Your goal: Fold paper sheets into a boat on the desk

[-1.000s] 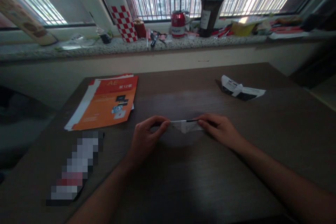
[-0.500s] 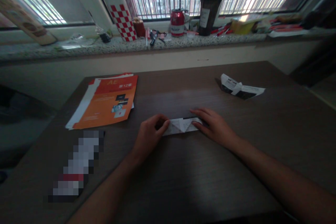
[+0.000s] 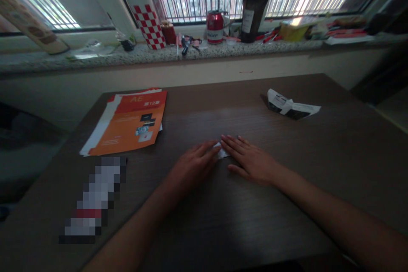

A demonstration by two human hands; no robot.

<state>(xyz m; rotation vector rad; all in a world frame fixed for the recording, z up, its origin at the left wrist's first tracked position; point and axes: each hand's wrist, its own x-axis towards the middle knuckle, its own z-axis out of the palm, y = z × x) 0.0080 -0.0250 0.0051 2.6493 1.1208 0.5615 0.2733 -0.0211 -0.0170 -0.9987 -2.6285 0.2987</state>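
A folded strip of printed paper (image 3: 224, 153) lies on the brown table, mostly covered by my two hands. My left hand (image 3: 198, 160) rests over its left part, fingers stretched toward the middle. Flat across the right part lies my right hand (image 3: 250, 157), its fingers extended and the thumb apart. Only a small white piece of the paper shows between the fingertips. Farther back on the right stands another folded paper piece (image 3: 291, 105) with raised ends and a band round its middle.
An orange booklet (image 3: 127, 125) lies on loose sheets at the left, with a pixelated object (image 3: 95, 199) nearer me. Along the granite sill (image 3: 216, 53) stand a checkered bottle (image 3: 149, 25), a red can (image 3: 214, 27) and a dark lidded cup (image 3: 253, 15).
Both hands have moved inward over the paper strip and now cover most of it. My right hand has flattened, and my left has gone from pinching the end to lying on top.
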